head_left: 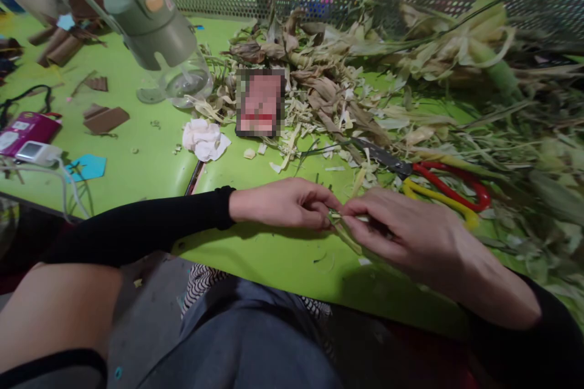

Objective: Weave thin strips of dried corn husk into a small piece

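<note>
My left hand [285, 202] and my right hand [410, 234] meet above the near edge of the green table [150, 158]. Both pinch the same thin pale green strip of plant leaf [343, 232], fingertips almost touching. The left thumb and fingers close on its left end. The right hand's fingers curl over the rest, hiding part of it. Scissors with red and yellow handles [449, 191] lie just behind my right hand, blades pointing left.
A heap of dry husks and stalks [365, 73] covers the back right of the table against a perforated metal wall. A clear jar with a grey-green lid [155, 30], a crumpled tissue [204, 138], a pixelated card [260, 102], brown card scraps and a pink device with cables lie left.
</note>
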Motion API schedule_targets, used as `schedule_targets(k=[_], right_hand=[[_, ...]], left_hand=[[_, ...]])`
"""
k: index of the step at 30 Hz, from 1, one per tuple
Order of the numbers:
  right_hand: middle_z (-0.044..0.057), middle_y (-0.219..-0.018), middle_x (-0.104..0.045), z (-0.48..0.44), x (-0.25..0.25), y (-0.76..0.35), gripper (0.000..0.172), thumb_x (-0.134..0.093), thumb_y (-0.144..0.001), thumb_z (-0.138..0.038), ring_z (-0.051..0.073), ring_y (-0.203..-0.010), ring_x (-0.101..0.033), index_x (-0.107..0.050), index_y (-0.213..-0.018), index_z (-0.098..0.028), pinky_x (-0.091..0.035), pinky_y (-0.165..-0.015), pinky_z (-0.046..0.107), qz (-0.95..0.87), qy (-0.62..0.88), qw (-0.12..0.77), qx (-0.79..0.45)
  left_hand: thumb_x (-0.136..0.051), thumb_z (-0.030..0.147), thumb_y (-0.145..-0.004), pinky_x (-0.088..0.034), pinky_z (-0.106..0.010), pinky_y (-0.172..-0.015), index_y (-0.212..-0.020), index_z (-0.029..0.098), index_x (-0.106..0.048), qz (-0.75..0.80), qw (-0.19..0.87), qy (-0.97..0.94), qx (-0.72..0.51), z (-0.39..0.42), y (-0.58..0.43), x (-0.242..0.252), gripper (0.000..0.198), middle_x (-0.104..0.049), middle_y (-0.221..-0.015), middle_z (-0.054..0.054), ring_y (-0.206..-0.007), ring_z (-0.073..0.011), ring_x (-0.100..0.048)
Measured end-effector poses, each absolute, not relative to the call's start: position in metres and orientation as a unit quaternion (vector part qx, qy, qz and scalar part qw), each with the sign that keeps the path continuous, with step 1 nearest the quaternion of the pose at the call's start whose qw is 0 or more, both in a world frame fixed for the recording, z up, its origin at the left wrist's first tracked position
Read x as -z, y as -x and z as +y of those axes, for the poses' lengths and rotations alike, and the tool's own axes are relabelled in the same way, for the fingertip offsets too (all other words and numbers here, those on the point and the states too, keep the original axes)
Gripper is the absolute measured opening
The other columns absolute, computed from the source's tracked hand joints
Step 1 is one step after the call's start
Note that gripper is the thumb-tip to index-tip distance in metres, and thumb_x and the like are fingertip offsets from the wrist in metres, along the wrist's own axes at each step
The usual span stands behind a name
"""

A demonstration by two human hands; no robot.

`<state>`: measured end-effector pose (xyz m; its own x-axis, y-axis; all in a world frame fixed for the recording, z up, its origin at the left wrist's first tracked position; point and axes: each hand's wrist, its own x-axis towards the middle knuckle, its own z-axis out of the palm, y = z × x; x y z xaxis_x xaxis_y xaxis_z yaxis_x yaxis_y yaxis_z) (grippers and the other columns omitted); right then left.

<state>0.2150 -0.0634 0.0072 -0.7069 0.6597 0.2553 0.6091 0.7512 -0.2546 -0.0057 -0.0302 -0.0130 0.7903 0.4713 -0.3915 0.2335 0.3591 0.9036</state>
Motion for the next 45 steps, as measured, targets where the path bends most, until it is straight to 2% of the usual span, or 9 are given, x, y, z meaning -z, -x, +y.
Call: schedule_targets(k=[5, 9, 15, 22, 29, 34, 37, 42, 45], right_hand=[[0.003, -0.071, -0.068, -0.069, -0.006, -0.216, 0.028, -0.047, -0.105, -0.023, 0.013, -0.058, -0.062, -0.066, -0.086, -0.017, -0.043, -0.051, 0.025, -0.919, 0.359, 0.163, -0.016], [0.002, -0.070, -0.067, -0.070, -0.006, -0.213, 0.031, -0.044, -0.106, -0.024, 0.013, -0.057, -0.063, -0.065, -0.084, -0.017, -0.043, -0.051, 0.026, -0.915, 0.367, 0.167, -0.008], [0.002, -0.072, -0.070, -0.067, -0.006, -0.216, 0.027, -0.048, -0.106, -0.025, 0.013, -0.058, -0.063, -0.067, -0.088, -0.019, -0.044, -0.053, 0.025, -0.919, 0.350, 0.172, -0.063], [0.005, -0.073, -0.069, -0.072, -0.002, -0.216, 0.025, -0.049, -0.104, -0.021, 0.015, -0.062, -0.063, -0.067, -0.088, -0.018, -0.042, -0.053, 0.027, -0.913, 0.372, 0.168, -0.004], [0.001, -0.074, -0.070, -0.058, -0.003, -0.221, 0.020, -0.052, -0.102, -0.022, 0.012, -0.062, -0.065, -0.067, -0.090, -0.020, -0.045, -0.053, 0.023, -0.919, 0.322, 0.183, -0.133], [0.005, -0.079, -0.073, -0.058, 0.000, -0.218, 0.023, -0.051, -0.104, -0.022, 0.017, -0.069, -0.069, -0.070, -0.093, -0.019, -0.051, -0.060, 0.026, -0.922, 0.323, 0.183, -0.104], [0.007, -0.085, -0.075, -0.061, -0.002, -0.215, 0.021, -0.051, -0.104, -0.022, 0.019, -0.076, -0.071, -0.071, -0.097, -0.018, -0.054, -0.066, 0.029, -0.914, 0.342, 0.201, -0.084], [0.007, -0.088, -0.075, -0.061, -0.007, -0.216, 0.023, -0.048, -0.105, -0.022, 0.019, -0.080, -0.071, -0.070, -0.098, -0.018, -0.055, -0.070, 0.029, -0.917, 0.336, 0.205, -0.066], [0.007, -0.088, -0.075, -0.063, -0.007, -0.217, 0.026, -0.046, -0.105, -0.023, 0.019, -0.078, -0.070, -0.070, -0.096, -0.019, -0.054, -0.067, 0.030, -0.919, 0.348, 0.180, -0.045]], left_hand=[[-0.061, 0.014, -0.098, -0.050, -0.020, -0.073, -0.115, 0.012, -0.068, 0.317, 0.748, -0.575, -0.093, -0.030, 0.005, 0.014, 0.019, -0.072, -0.085, 0.000, -0.075, -0.0067, -0.064], [-0.061, 0.016, -0.100, -0.051, -0.022, -0.076, -0.116, 0.012, -0.070, 0.327, 0.732, -0.590, -0.096, -0.032, 0.005, 0.015, 0.019, -0.072, -0.086, -0.001, -0.078, -0.0082, -0.065], [-0.058, 0.012, -0.101, -0.053, -0.023, -0.082, -0.110, 0.011, -0.070, 0.302, 0.800, -0.503, -0.122, -0.033, 0.004, 0.019, 0.015, -0.072, -0.088, -0.002, -0.078, -0.0065, -0.066], [-0.068, 0.017, -0.097, -0.051, -0.023, -0.077, -0.108, 0.011, -0.070, 0.309, 0.783, -0.523, -0.136, -0.032, 0.005, 0.020, 0.013, -0.070, -0.082, 0.000, -0.076, -0.0077, -0.064], [-0.065, 0.023, -0.098, -0.049, -0.024, -0.076, -0.118, 0.012, -0.066, 0.291, 0.731, -0.608, -0.108, -0.031, 0.008, 0.019, 0.023, -0.067, -0.087, -0.001, -0.077, -0.0094, -0.061], [-0.066, 0.032, -0.097, -0.045, -0.024, -0.071, -0.114, 0.012, -0.067, 0.293, 0.650, -0.694, -0.100, -0.031, 0.010, 0.019, 0.026, -0.065, -0.087, -0.001, -0.077, -0.0108, -0.055], [-0.067, 0.029, -0.095, -0.045, -0.023, -0.071, -0.106, 0.012, -0.066, 0.290, 0.680, -0.663, -0.116, -0.032, 0.008, 0.020, 0.020, -0.063, -0.084, 0.000, -0.076, -0.0100, -0.054], [-0.061, 0.010, -0.095, -0.049, -0.022, -0.075, -0.111, 0.012, -0.066, 0.290, 0.755, -0.574, -0.130, -0.032, 0.004, 0.019, 0.017, -0.069, -0.086, 0.000, -0.074, -0.0071, -0.059], [-0.062, 0.015, -0.097, -0.051, -0.024, -0.079, -0.111, 0.012, -0.068, 0.295, 0.749, -0.578, -0.135, -0.031, 0.003, 0.019, 0.016, -0.072, -0.089, -0.002, -0.078, -0.0084, -0.063]])
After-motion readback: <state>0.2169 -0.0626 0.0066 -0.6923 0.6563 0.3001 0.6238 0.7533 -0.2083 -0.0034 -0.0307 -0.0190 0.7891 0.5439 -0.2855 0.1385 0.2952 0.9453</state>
